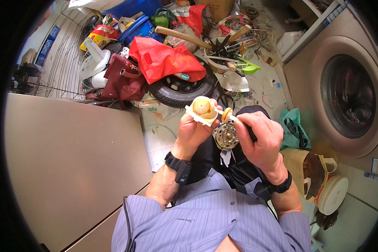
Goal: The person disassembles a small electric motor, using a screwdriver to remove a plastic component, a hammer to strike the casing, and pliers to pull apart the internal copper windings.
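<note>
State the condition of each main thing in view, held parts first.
Plastic housing: dome up, in the left hand
Pale shaft: pinched in the right hand
Orange gear: on the shaft
Round metal part: face up, uncovered
Washing machine door: shut
Tyre: on its side, partly under the red bag

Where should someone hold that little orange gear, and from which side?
Probably by its white stem, from the right: the slim stem points that way, toward the right hand pinching it, leaving the gear's round rim free.
</note>
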Available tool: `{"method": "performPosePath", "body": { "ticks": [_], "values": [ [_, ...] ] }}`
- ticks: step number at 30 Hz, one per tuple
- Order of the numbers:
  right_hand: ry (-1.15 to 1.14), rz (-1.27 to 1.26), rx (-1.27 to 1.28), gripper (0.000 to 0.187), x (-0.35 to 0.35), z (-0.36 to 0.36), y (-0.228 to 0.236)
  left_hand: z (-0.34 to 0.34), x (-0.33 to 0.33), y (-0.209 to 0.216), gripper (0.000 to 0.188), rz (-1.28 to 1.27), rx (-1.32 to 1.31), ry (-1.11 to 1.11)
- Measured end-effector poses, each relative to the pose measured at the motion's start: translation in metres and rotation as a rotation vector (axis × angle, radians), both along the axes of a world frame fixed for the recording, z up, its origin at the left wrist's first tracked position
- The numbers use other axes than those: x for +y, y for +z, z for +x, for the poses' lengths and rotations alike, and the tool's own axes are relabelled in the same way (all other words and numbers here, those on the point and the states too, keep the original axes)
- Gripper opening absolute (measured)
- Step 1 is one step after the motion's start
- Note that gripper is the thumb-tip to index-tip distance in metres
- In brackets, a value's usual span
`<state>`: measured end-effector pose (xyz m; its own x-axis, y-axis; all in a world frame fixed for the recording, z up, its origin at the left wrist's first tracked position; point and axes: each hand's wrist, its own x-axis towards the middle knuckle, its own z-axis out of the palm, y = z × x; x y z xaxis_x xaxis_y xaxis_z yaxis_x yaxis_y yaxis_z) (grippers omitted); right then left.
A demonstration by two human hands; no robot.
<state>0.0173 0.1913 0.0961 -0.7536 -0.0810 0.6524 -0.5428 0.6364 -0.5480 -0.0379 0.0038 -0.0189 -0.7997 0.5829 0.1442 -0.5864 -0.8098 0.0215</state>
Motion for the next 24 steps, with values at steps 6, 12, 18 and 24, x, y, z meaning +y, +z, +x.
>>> {"method": "performPosePath", "body": {
  "ticks": [6, 12, 18, 24],
  "values": [
    [0.025, -0.006, 0.042, 0.012, -0.002, 0.001, 0.003, 0.002, 0.001, 0.002, 0.036, -0.038, -0.033, 0.006],
    [0.024, 0.047, 0.01, 0.012, -0.003, 0.0, 0.0, -0.002, -0.002, -0.004, 0.036, 0.071, -0.095, -0.036],
    [0.01, 0.048, 0.019, 0.012, -0.004, -0.003, -0.001, 0.001, 0.0, -0.003, 0.036, 0.0, -0.129, -0.005],
    [0.028, 0.056, 0.011, 0.012, -0.008, -0.003, -0.004, 0.0, 0.0, -0.007, 0.035, 0.085, -0.086, -0.064]
  ]
}}
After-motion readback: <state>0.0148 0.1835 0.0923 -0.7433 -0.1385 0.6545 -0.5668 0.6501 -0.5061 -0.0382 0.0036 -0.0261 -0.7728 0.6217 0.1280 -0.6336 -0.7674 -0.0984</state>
